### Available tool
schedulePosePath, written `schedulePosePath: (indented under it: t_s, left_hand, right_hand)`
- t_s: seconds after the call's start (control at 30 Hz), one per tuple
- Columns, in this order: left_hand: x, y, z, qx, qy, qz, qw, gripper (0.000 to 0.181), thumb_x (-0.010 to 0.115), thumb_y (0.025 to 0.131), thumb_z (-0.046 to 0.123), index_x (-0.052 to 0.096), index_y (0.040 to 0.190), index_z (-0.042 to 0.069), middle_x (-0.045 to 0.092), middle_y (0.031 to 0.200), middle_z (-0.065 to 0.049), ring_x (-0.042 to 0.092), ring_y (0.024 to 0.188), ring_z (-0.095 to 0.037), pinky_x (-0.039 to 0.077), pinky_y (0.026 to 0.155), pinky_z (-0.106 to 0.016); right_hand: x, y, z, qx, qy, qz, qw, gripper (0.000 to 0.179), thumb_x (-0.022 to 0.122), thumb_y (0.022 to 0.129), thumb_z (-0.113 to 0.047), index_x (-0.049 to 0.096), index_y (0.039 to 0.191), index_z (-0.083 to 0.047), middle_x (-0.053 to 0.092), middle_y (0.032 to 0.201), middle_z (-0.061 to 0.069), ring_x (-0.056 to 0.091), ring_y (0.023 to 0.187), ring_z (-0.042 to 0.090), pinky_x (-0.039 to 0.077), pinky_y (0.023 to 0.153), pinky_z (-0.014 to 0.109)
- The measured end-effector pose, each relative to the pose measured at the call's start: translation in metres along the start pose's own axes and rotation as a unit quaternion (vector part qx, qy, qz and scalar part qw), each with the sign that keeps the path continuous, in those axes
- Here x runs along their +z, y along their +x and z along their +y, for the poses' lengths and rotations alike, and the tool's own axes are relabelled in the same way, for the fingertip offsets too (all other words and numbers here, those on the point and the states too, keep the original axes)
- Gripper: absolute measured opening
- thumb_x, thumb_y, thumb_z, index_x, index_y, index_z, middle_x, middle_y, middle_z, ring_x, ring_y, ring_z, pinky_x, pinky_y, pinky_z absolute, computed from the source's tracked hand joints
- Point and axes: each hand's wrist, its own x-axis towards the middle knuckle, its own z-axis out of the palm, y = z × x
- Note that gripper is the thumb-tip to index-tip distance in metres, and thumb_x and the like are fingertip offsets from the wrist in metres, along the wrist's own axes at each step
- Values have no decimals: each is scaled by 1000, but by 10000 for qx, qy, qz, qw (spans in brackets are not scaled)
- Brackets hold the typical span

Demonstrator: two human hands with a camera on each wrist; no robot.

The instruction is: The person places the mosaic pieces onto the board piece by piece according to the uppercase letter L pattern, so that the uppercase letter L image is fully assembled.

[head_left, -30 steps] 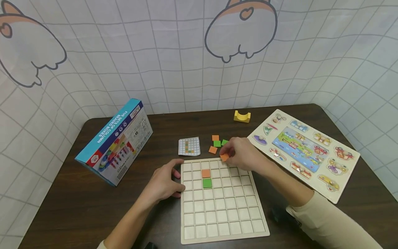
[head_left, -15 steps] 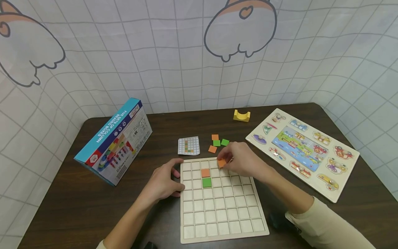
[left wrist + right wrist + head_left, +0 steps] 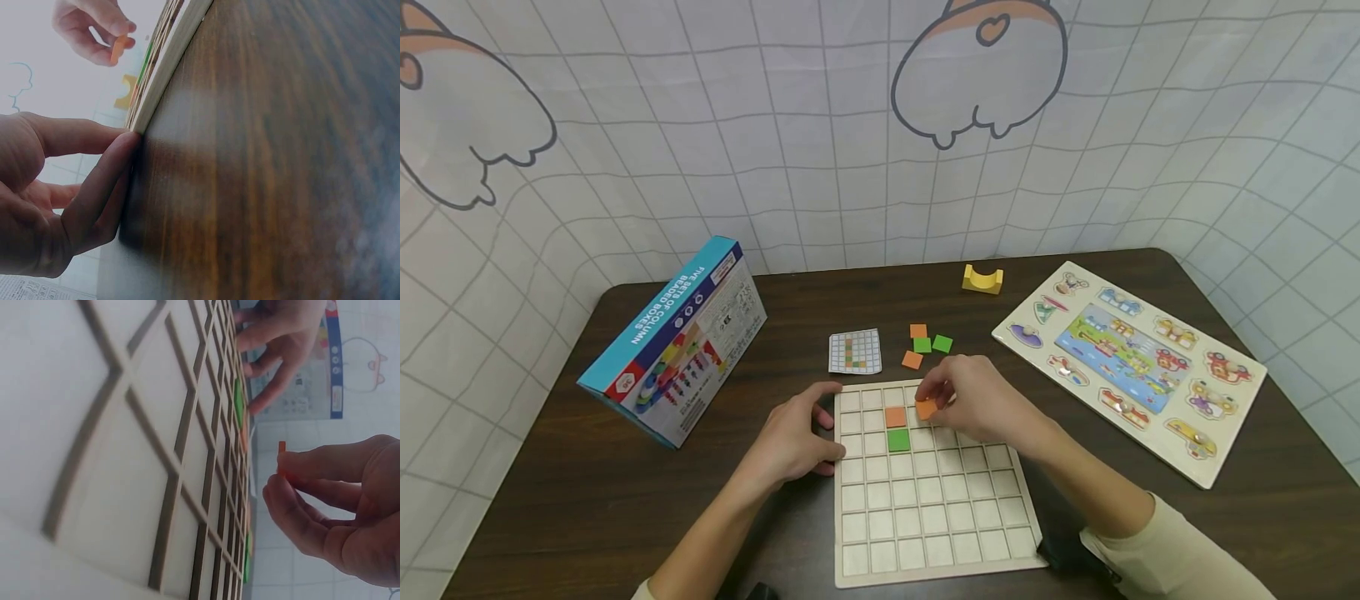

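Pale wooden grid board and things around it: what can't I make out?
- Head view: some upper-right cells of the pale wooden grid board and part of the held orange square tile, behind the right hand.
- Head view: exact pattern on the white gridded card, too small.
- Left wrist view: board's remainder, cut by top edge.

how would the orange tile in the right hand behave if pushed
Pinched by the right hand, the orange tile looks straight, so probably stiff. Thin in the right wrist view, it seems likely light. Flat, it should slide rather than roll.
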Motion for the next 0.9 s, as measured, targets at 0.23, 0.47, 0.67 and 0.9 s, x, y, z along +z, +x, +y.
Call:
schedulePosePath:
  t_s: [0.23,0.47,0.67,0.9]
  left_hand:
    - [0,0,1,-45,29,-14,10000,87,83,75,-13,52,150,15,56,108,-16,66,64,-21,65,53,-34]
    - [0,1,1,-73,37,-19,10000,87,83,74,-13,52,150,16,57,108,-15,66,64,-20,65,53,-34]
    - [1,1,0,-67,13,-28,10000,87,84,75,-12,52,150,16,57,108,-16,66,63,-20,65,53,-34]
    - [0,1,1,-48,-12,-7,10000,86,84,75,-12,52,150,17,56,109,-16,66,64,-21,65,53,-34]
  right_hand:
    - [4,-6,-6,-106,11,34,9999,19,84,82,-1,80,97,-11,71,89,-2,60,80,12,56,71,26]
    - [9,-13,-13,-228,60,6,9997,20,84,81,0,80,98,-10,72,90,-3,61,79,11,57,72,24]
    - [12,-15,-18,-319,4,-53,9995,20,86,80,-2,80,96,-10,72,90,-4,60,78,10,55,70,23]
    - [14,-16,-21,-401,-39,-180,9990,19,85,80,-1,79,96,-10,70,87,-4,58,76,10,54,70,22]
